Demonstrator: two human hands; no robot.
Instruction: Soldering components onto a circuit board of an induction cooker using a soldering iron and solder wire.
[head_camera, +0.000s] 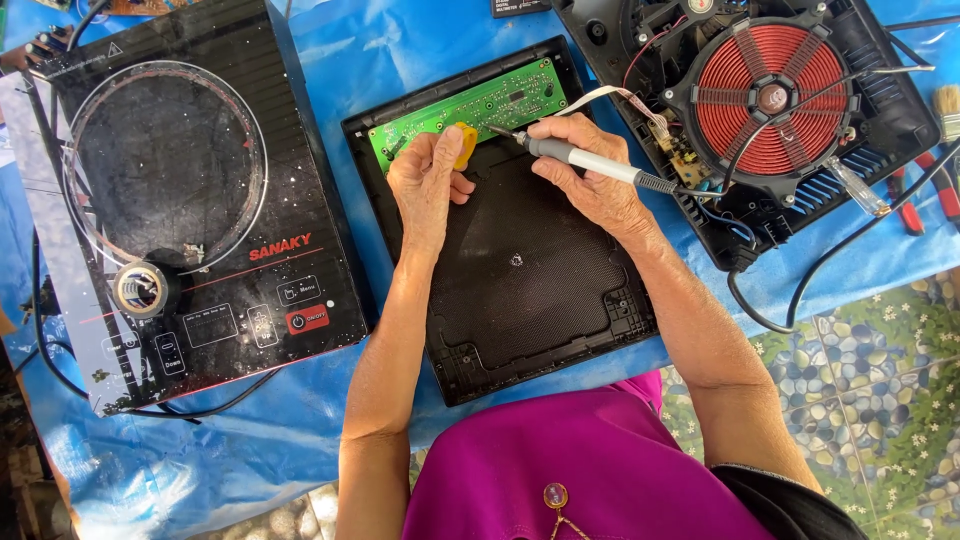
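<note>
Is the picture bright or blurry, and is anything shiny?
Head view: bright, even daylight, sharp all over; the black glass cooktop has pale glare on its left edge; the right hand and soldering iron cast soft shadows on the black panel.

Green circuit board (470, 108) showing white print, sitting in black panel (520, 270) with fine mesh texture. Yellow piece (466, 143) showing at left hand (425, 185). Right hand (590, 170) gripping grey soldering iron (585, 160). Red-orange coil (772, 98) glowing with copper rings inside black casing (880, 100). Black glass cooktop (190, 200) carrying white circle, red button, red lettering. Blue sheet (380, 50) covering table. Magenta shirt (580, 470) filling bottom edge. Pebble-and-flower patterned cloth (880, 380) lying at bottom right corner.
</note>
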